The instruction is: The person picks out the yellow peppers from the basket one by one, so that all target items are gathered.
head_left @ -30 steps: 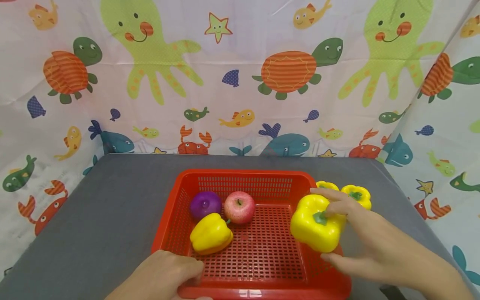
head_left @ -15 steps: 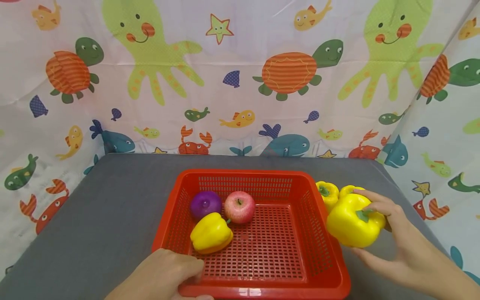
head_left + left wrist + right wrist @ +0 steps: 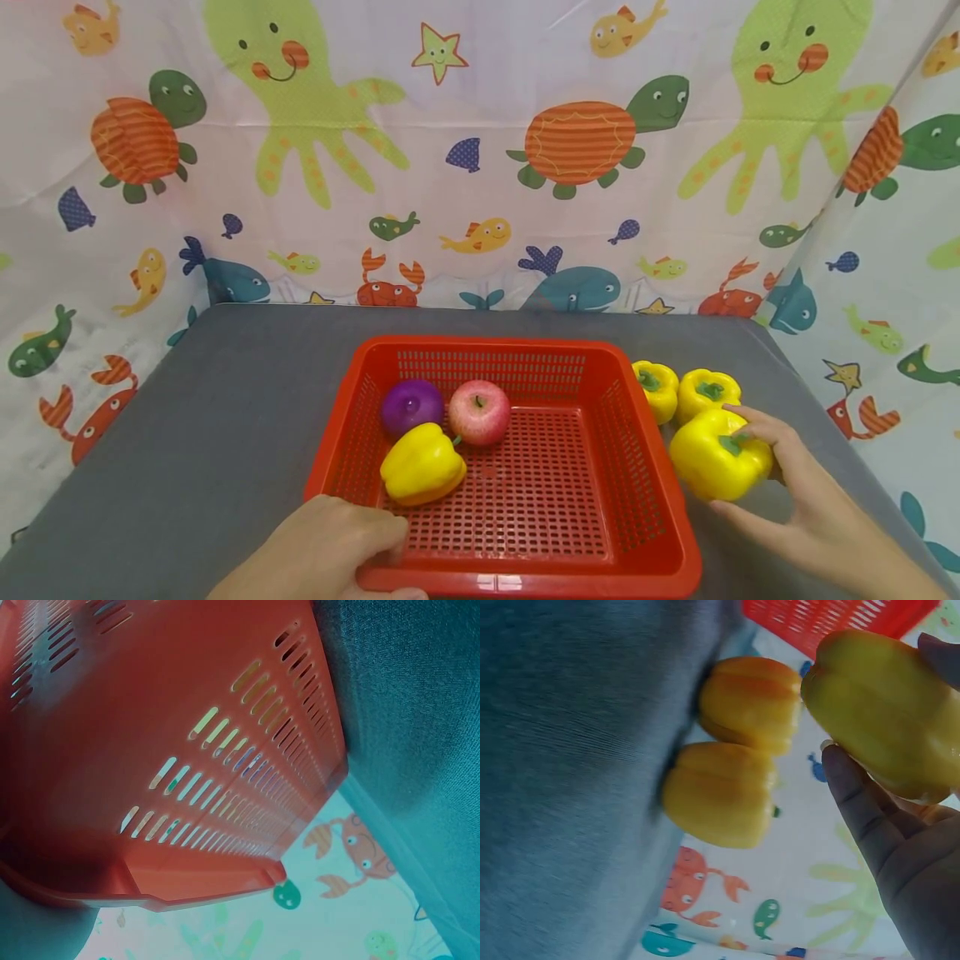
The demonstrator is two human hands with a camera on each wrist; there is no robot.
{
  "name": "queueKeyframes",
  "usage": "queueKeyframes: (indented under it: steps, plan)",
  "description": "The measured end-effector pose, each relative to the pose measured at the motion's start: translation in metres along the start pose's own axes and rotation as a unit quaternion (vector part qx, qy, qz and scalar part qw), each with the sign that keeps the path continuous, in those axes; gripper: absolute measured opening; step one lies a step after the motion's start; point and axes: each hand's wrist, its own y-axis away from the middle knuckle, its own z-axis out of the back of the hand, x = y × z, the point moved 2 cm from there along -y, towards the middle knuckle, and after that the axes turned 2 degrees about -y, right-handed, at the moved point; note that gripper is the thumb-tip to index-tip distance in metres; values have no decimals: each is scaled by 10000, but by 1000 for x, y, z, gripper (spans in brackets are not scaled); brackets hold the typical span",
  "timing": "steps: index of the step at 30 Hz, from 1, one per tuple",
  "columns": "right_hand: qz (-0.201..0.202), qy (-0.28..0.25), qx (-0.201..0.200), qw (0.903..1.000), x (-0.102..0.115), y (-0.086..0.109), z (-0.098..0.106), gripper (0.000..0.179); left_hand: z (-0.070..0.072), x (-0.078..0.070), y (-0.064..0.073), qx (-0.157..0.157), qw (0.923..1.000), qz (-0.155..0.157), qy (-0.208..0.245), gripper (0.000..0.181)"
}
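My right hand point(image 3: 795, 483) holds a yellow bell pepper point(image 3: 716, 458) between thumb and fingers, just right of the red plastic basket point(image 3: 495, 579). In the right wrist view the held pepper point(image 3: 885, 712) is above the table surface, its underside pinched by the fingers. My left hand point(image 3: 330, 542) grips the basket's near left corner, with its fingertips over the rim. Inside the basket lie a purple onion-like vegetable point(image 3: 412, 407), a red apple point(image 3: 479, 412) and another yellow bell pepper point(image 3: 422, 465), grouped on the left. The left wrist view shows the basket's slotted side wall point(image 3: 150, 750).
Two more yellow bell peppers, one point(image 3: 657, 390) against the basket's right side and one point(image 3: 707, 393) beside it, stand on the grey cloth-covered table point(image 3: 202, 433). A curtain point(image 3: 480, 183) printed with sea animals hangs behind and at both sides.
My right hand has carried the yellow bell pepper from over the basket's right rim to the right and lowered it beside the basket. The left hand keeps its grip on the basket.
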Motion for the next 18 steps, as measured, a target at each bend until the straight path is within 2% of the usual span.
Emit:
queueKeyframes:
  steps: [9, 12, 18]
  plan:
    - [-330, -48, 396, 9987, -17, -1, -18, 87, -1, 1, 0, -14, 10000, -19, -8, 34]
    - [-271, -68, 469, 9985, -22, -2, -23, 89, -1, 1, 0, 12, 10000, 25, 37, 33]
    - [-71, 110, 478, 9988, -27, -3, -31, 92, 0, 2, -1, -69, 9998, -97, -141, 35]
